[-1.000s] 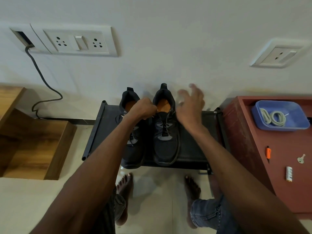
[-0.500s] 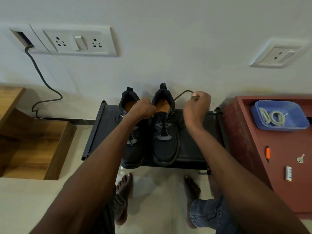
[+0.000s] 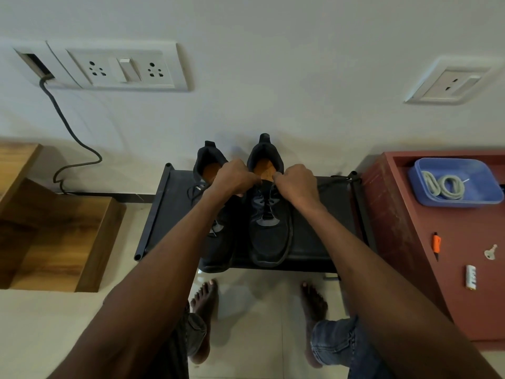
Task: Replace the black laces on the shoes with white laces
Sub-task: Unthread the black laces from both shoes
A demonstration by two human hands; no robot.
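Both my hands, left hand [image 3: 235, 178] and right hand [image 3: 296, 183], pinch the black lace [image 3: 269, 199] at the right shoe's [image 3: 269, 222] top. Yanking unevenly could snag an eyelet. White laces [image 3: 444, 185] wait in the far-right blue tray [image 3: 483, 173].

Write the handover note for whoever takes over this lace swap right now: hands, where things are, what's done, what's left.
Left hand: fingers curled at the top eyelets of the right-side shoe; exactly what it pinches is hidden.
Right hand: pinches the black lace, whose loose end trails right across the black rack.
Both shoes stand side by side on the rack, heels to the wall. The left-side shoe is laced in black.
White laces lie coiled in the blue tray on the red cabinet.
Done: unlacing begun on the right-side shoe.
Left: pull both black laces out, thread the white ones.
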